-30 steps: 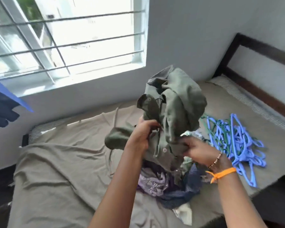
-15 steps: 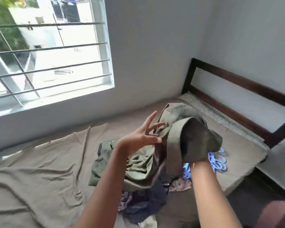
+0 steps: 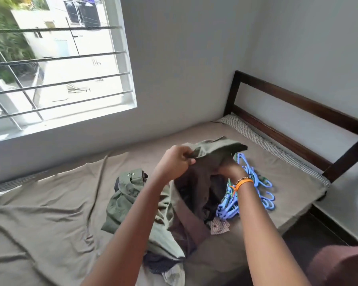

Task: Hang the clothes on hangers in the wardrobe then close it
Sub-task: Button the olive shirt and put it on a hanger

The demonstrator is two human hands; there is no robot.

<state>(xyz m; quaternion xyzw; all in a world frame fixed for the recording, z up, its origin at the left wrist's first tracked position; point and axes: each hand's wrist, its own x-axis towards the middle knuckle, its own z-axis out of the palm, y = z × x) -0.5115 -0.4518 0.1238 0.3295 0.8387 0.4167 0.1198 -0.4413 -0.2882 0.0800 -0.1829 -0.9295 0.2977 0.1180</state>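
Two hands hold up an olive green shirt over the bed, near the middle of the frame.

The left hand [image 3: 175,162] is closed, its fingers curled round the edge of the olive green shirt [image 3: 213,148] just left of centre. The right hand [image 3: 228,169] is partly under the cloth, so I cannot tell how far it is closed, but it touches the shirt from below. The rest of the shirt hangs down onto a pile of clothes [image 3: 163,263] in the lower middle. A heap of blue hangers [image 3: 260,184] lies on the bed [image 3: 50,213] just right of the right wrist, which has an orange band [image 3: 243,182]. A barred window [image 3: 56,65] fills the upper left, and a dark wooden headboard [image 3: 298,104] stands at the right.
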